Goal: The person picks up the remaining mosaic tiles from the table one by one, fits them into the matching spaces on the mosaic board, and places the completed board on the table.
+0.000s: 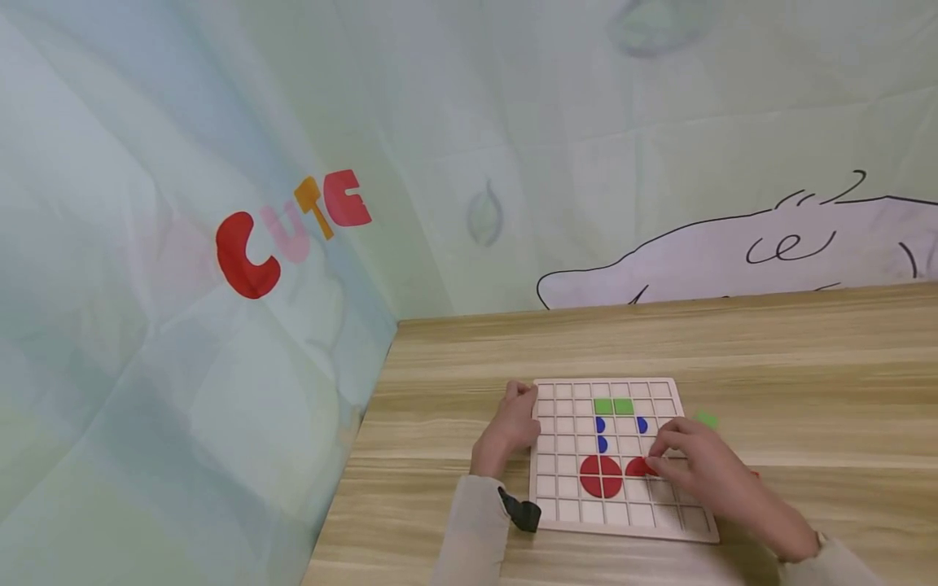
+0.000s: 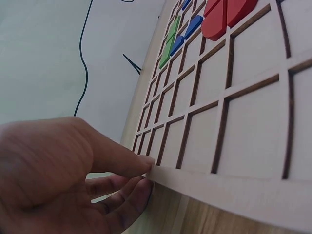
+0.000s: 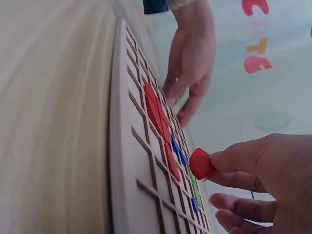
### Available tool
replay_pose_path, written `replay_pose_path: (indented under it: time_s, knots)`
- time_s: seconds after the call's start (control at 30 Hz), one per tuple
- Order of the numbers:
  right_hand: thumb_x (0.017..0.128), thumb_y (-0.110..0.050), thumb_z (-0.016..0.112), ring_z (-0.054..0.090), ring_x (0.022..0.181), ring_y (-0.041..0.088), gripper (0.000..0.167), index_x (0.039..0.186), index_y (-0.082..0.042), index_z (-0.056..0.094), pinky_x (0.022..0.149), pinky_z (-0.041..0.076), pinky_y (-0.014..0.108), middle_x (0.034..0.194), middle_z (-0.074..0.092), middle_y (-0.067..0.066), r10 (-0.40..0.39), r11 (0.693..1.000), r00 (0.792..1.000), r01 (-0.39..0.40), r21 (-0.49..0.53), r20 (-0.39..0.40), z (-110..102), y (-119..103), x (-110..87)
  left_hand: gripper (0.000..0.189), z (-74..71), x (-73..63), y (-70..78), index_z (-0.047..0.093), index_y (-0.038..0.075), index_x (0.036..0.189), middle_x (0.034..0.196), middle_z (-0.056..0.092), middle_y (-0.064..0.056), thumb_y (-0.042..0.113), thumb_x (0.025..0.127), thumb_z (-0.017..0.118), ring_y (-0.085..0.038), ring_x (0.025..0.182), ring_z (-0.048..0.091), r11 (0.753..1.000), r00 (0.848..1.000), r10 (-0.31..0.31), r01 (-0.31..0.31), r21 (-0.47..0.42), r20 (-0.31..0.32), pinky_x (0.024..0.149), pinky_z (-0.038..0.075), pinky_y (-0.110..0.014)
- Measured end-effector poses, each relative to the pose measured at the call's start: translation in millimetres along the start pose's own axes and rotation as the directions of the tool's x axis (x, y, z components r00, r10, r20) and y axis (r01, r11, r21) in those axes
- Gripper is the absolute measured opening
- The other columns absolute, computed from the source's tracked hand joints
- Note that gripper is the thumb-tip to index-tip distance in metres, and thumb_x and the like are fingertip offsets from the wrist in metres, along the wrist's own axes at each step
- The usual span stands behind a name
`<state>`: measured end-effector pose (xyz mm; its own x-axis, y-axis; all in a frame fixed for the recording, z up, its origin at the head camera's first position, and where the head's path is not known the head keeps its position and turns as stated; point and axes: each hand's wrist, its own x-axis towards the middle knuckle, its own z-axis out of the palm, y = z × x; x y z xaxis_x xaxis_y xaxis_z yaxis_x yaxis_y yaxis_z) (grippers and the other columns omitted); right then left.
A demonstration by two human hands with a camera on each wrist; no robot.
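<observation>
Wooden table (image 1: 440,391) meets a cloth wall (image 1: 440,98); head view: the grid board (image 1: 567,443) lies flat, coloured pieces (image 1: 590,467) in cells. Left wrist: my left hand (image 2: 58,170) pinches the board's edge; slackening could shift it. Right wrist: my right hand (image 3: 285,168) pinches a red piece (image 3: 200,165) above the board; fumbling could drop it askew.

Both hands, left (image 1: 509,427) and right (image 1: 707,468), are bare. A plain pale-beige sleeve (image 1: 472,525) rises from bottom centre of the head view; its beige counterpart, the right cuff (image 1: 824,563), shows at lower right. A black strap (image 1: 522,514) juts from the left cuff, blunt-ended. At top centre of the right wrist view it looks navy, though too cropped to be sure.
</observation>
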<state>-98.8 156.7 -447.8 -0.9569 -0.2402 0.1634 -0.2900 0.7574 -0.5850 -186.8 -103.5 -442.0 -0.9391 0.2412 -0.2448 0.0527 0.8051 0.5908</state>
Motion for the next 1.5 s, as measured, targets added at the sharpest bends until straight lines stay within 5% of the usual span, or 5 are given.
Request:
replay_pose_path:
  time_s: [0.57,1.1,1.5]
  knots:
    - [0.081,-0.021,0.075,0.043,0.079,0.012,0.015,0.069,-0.026,0.067,0.064,0.038,0.024,0.082,0.053,-0.008,0.113,0.993,0.991,-0.111,-0.029,0.075,18.5,-17.2,-8.1,0.061,1.4,0.2,-0.4,0.032,0.006,0.149,0.145,0.029,-0.009,-0.004,0.091,0.047,-0.024,0.125,0.038,1.000,1.000,-0.007,0.007,0.001,0.002,0.102,0.037,-0.039]
    - [0.075,-0.023,0.078,0.043,0.075,0.013,0.009,0.070,-0.023,0.071,0.070,0.038,0.032,0.076,0.052,-0.007,0.061,0.975,0.998,-0.063,-0.211,-0.018,21.7,-20.9,-10.0,0.062,-1.4,-0.4,1.3,0.032,0.004,0.149,0.147,0.028,-0.011,-0.004,0.090,0.047,-0.025,0.126,0.039,1.000,1.000,0.020,-0.020,0.021,-0.004,0.102,0.037,-0.038]
    - [0.072,-0.023,0.081,0.045,0.073,0.012,0.015,0.067,-0.022,0.068,0.070,0.039,0.035,0.074,0.054,-0.008,0.083,0.975,0.994,-0.096,-0.200,-0.071,24.0,-20.9,-13.3,0.061,-1.7,-2.9,1.7,0.032,0.004,0.149,0.146,0.029,-0.011,-0.004,0.090,0.047,-0.023,0.124,0.038,1.000,1.000,0.013,-0.013,0.009,0.007,0.098,0.038,-0.037]
